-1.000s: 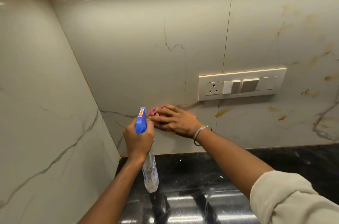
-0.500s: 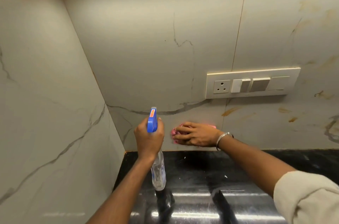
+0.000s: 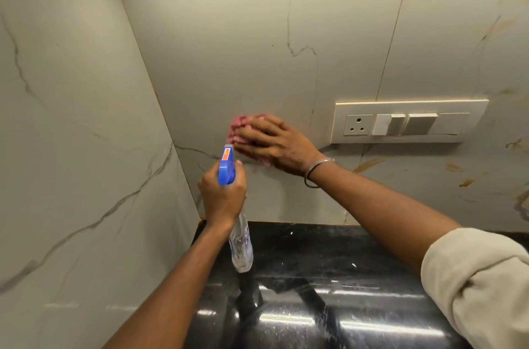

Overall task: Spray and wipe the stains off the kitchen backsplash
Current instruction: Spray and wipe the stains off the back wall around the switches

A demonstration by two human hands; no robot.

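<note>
Backsplash (image 3: 229, 48): right hand (image 3: 276, 147) flat, pressing pink cloth (image 3: 240, 124); left hand (image 3: 221, 199) gripping spray bottle (image 3: 242, 248)

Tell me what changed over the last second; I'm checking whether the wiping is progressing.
The right hand, pressing the pink cloth flat on the backsplash, dipped toward the countertop, then swept up level with the switch plate. The left hand still grips the spray bottle; the brown stains below the plate remain.

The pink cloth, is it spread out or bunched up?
Bunched up: the pink cloth shows as a crumpled wad under the right hand, pressed against the backsplash.
</note>
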